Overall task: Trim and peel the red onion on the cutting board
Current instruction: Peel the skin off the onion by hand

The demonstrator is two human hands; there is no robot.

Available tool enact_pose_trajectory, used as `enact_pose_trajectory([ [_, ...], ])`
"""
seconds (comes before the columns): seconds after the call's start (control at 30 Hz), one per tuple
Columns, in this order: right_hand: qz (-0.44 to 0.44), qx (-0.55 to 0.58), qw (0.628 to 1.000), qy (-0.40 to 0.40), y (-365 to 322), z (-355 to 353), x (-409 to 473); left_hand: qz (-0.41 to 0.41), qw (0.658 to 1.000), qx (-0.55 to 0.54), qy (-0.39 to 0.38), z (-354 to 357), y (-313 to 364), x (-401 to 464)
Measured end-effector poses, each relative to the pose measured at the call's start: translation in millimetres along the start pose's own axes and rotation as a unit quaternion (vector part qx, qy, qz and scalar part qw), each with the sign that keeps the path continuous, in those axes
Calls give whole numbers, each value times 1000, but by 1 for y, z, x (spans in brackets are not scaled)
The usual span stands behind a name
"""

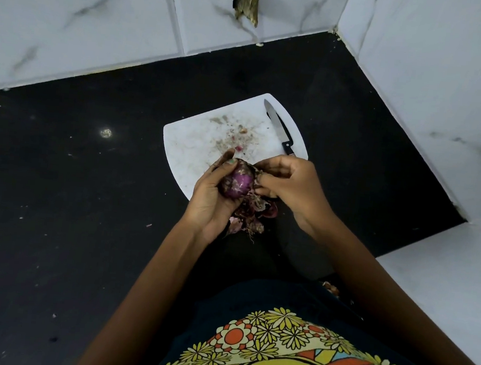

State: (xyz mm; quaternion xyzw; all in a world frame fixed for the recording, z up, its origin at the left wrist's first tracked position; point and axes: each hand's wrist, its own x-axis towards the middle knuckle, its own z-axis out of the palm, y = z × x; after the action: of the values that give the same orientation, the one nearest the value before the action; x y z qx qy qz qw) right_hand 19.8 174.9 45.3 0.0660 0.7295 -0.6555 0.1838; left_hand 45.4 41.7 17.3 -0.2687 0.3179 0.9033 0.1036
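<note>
At frame centre, the left hand [213,197] cups the red onion [237,184] while the right hand [287,180] pinches its loose skin [256,202].

Dim, flat indoor light, small bright glare spot [105,133] on the glossy black counter [58,195], pale wall tiles [82,14] brightest, soft faint shadows, wide-angle bending at edges, slight overall softness and grain

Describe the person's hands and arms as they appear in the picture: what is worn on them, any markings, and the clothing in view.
Both arms are bare up to the edge of the picture, with no sleeves in view. The left hand and right hand wear no gloves, and no rings, watch or bracelets show. The left thumbnail looks greenish, perhaps polish. The dark shirt carries a print of a yellow sun ringed with orange, yellow and white flowers.
</note>
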Motion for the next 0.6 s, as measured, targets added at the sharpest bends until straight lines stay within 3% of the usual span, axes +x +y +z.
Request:
enact_pose_trajectory([
  [0.17,66,134,989,0,2,1,3,-36,998,-42,9,2,2,-2],
  [0.4,96,146,984,41,18,1,10,-90,989,-120,-3,0,3,-4],
  [0.5,69,100,990,69,26,-3,13,-97,986,-135,-9,-3,2,-2],
  [0.6,17,-112,992,56,30,-9,13,-79,990,-114,10,-4,0,0],
])
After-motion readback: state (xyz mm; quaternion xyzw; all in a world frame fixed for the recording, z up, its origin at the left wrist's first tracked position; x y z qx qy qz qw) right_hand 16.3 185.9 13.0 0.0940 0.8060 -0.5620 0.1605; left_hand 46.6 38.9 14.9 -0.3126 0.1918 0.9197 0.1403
